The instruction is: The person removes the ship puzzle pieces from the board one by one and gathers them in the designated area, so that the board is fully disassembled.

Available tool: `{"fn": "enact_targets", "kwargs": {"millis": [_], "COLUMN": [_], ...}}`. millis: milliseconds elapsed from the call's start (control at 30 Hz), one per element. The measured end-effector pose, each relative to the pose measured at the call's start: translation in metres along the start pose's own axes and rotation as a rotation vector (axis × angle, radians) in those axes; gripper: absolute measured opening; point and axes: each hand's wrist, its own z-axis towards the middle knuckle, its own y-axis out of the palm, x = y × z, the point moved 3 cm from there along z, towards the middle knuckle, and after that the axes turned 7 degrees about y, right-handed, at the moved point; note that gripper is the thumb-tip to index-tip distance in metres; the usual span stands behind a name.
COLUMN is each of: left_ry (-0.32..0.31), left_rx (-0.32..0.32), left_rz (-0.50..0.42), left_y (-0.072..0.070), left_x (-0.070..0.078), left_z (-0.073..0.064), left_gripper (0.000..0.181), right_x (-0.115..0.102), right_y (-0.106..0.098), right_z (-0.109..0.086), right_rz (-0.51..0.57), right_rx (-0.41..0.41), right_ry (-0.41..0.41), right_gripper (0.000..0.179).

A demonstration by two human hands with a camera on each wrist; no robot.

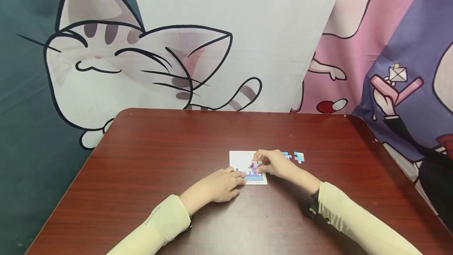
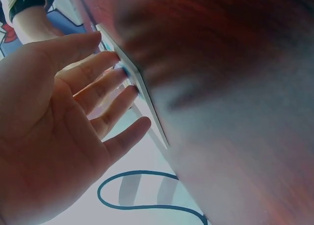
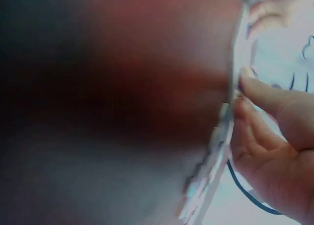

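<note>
- A white puzzle board (image 1: 242, 157) is set on the reddish-brown table (image 1: 159, 148), between the two hands.
- The left side and near-left corner of the board are covered by the left hand (image 1: 222, 185), which is laid palm down with its fingers extended; nothing is grasped by it.
- In the left wrist view, the fingers are seen spread along the board's edge, with the tips reaching onto it.
- Over the board's right side, the right hand (image 1: 277, 163) is bent, and a small purple puzzle piece (image 1: 255, 166) is pinched between its thumb and fingers.
- The piece is located at the fingertips, over the right half of the board, ahead and to the right of the left hand's fingers; whether it is fully seated cannot be told.
- A blue and purple picture strip (image 1: 253, 178) is shown along the near part of the board, just below the pinched piece.
- Two loose pieces are seen beyond the right hand, to the right of the board: one blue piece (image 1: 299, 157) is fully visible, while the other piece (image 1: 287, 155) is partly hidden by the hand.
- Both forearms are covered by pale sleeves (image 1: 357, 211).
</note>
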Motion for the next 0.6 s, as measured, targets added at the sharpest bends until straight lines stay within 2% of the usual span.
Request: {"fn": "enact_targets", "kwargs": {"millis": [133, 233, 400, 600], "left_ry": [-0.003, -0.008, -0.007, -0.01], "left_rx": [-0.003, -0.007, -0.007, -0.016], "left_rz": [-0.013, -0.018, -0.019, -0.015], "left_y": [-0.0012, -0.0006, 0.0015, 0.0007], "left_x": [-0.0003, -0.0005, -0.0013, -0.0012], "left_z": [-0.0002, -0.0007, -0.0004, -0.0004], "left_gripper": [0.04, 0.04, 0.041, 0.04], "right_x": [-0.0004, -0.0009, -0.0048, -0.0099], "right_y": [0.002, 0.0027, 0.0015, 0.0], "right_z": [-0.007, -0.0081, -0.0069, -0.0047], "right_rz": [-0.049, -0.076, -0.102, -0.064], "right_rx": [0.072, 0.089, 0.076, 0.037], "right_ry": [-0.049, -0.059, -0.051, -0.052], "right_gripper": [0.025, 0.025, 0.026, 0.026]}}
